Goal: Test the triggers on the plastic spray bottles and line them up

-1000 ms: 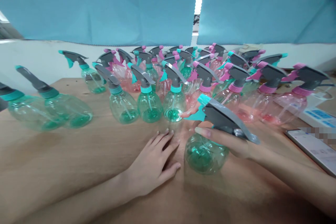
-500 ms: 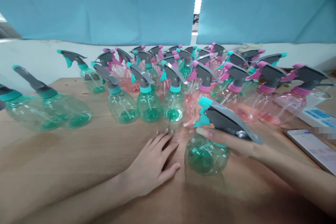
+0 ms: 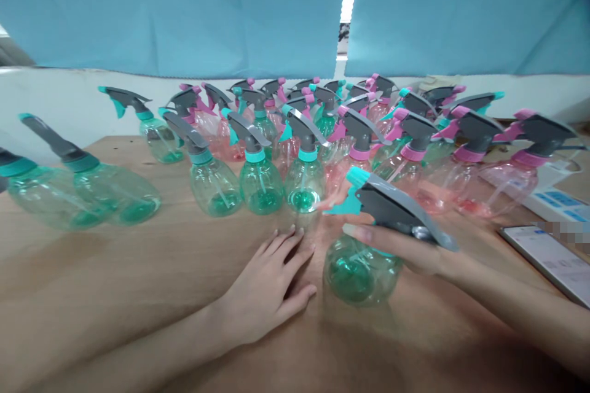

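My right hand [image 3: 391,242] is wrapped round the neck of a green spray bottle [image 3: 359,273], just under its grey head, with fingers at the turquoise trigger [image 3: 348,202]. The bottle is tilted a little, its nozzle pointing to the left; whether its base touches the table cannot be made out. Flat on the wooden table [image 3: 152,276] lies my left hand [image 3: 271,282], fingers spread and holding nothing. Just beyond my fingertips stand several green spray bottles, the nearest a green bottle [image 3: 305,187] with a turquoise collar.
Behind, rows of green and pink spray bottles fill the back of the table, among them a pink bottle [image 3: 507,184]. Two green bottles stand at the left, one [image 3: 120,193] in front. A phone [image 3: 548,258] lies at the right near a white-and-blue device [image 3: 557,196]. Blue curtains [image 3: 207,12] hang behind.
The bottle in my right hand has shifted very slightly left, and the trigger looks swung further outward to the left. My left hand stays where it was.
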The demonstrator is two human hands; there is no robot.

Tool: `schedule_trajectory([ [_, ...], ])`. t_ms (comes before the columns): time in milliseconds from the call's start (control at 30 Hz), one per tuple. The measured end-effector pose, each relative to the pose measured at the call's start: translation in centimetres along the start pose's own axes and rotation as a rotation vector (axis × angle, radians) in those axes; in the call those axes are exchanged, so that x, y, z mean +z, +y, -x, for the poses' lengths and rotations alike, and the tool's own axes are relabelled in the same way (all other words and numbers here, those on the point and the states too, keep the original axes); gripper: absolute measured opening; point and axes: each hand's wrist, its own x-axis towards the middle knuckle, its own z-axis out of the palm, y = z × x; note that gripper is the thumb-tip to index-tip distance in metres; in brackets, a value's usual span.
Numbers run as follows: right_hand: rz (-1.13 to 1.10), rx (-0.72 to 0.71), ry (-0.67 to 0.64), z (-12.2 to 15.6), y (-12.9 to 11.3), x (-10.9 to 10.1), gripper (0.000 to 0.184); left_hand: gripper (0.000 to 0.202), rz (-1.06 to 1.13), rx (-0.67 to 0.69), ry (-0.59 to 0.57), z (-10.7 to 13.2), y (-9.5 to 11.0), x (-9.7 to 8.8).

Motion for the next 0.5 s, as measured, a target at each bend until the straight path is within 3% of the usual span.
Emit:
schedule_trajectory([
  [100,-0.045,0.000,-0.048,0.06,0.30,0.11,0.015,0.051,0.016,-0.003,0.010,0.07,0.05,-0.06],
  [333,-0.193,-0.050,-0.077,-0.37,0.13,0.42,0.035,0.050,0.011,-0.003,0.003,0.03,0.05,-0.07],
  [500,-0.200,-0.039,-0.099,-0.31,-0.12,0.37,0.037,0.050,0.017,-0.003,0.006,0.00,0.08,-0.12],
])
